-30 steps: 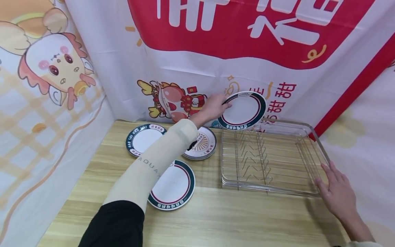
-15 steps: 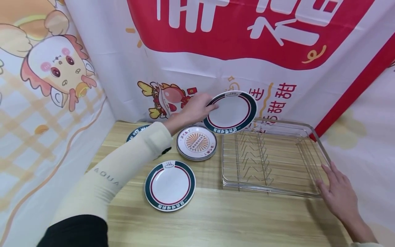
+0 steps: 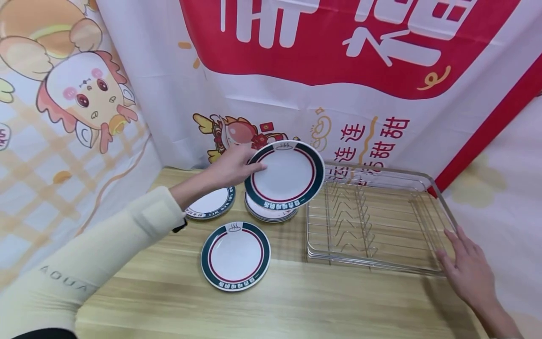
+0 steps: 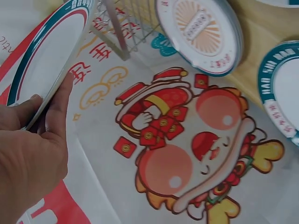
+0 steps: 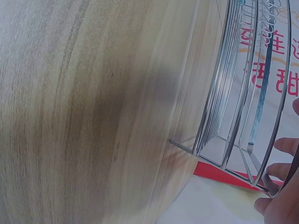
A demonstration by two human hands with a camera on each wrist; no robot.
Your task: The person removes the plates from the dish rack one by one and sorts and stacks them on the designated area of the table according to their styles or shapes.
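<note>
My left hand (image 3: 232,168) pinches the left rim of a white plate (image 3: 284,174) with a green border and red ring. The plate is tilted in the air, partly covering a stack of small sunburst plates (image 3: 267,213). That stack shows its printed face in the left wrist view (image 4: 201,32). Beside it lies a green-rimmed lettered plate (image 3: 210,203). Closer to me, a matching green-bordered plate (image 3: 235,256) lies flat on the table. At the right, my right hand (image 3: 471,273) holds the front right corner of a wire dish rack (image 3: 381,263), fingers on its top rail.
The wooden table (image 3: 322,306) meets a printed cloth backdrop (image 3: 262,94) at the back and the left. Upright wire dividers (image 3: 345,216) stand in the left part of the rack. More cloth with a red stripe (image 3: 478,122) rises at the right.
My left hand has carried the plate leftward and lower, from above the rack's back left corner to over the sunburst plates. My right hand stays on the rack.
</note>
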